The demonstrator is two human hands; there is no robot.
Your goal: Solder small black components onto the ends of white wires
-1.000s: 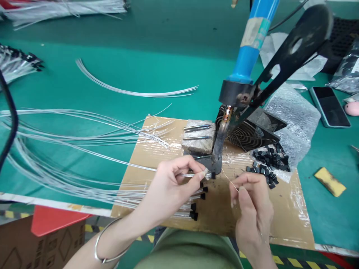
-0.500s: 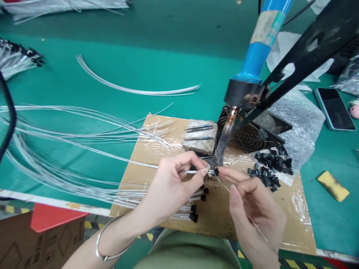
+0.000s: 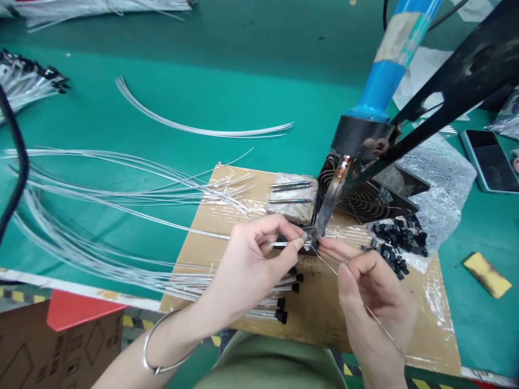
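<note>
Beneath the tip of a blue-handled soldering iron [image 3: 329, 202], my left hand [image 3: 255, 265] is closed in a pinch on the end of a thin white cable [image 3: 203, 233]. The cable trails off to the left. My right hand [image 3: 377, 302] is closed around a strand of solder wire [image 3: 385, 330], held between thumb and fingers. The solder's free end reaches the cable end near the iron's tip. Exactly what touches there is too small to make out. Below my left hand lie several cables with black connectors [image 3: 280, 316] on their ends.
A cardboard sheet [image 3: 430, 335] covers the work area. Behind it stand a block holding metal tips [image 3: 290, 213] and a black fan [image 3: 365, 200]. Loose black connectors [image 3: 399, 237] lie at right, with a yellow sponge [image 3: 486, 274] and phone [image 3: 488, 159] beyond. More white wires [image 3: 141, 173] spread leftward.
The whole view has shifted slightly. The cable end in my left hand sits a little higher, closer under the iron's tip. Both hands keep their grips.
</note>
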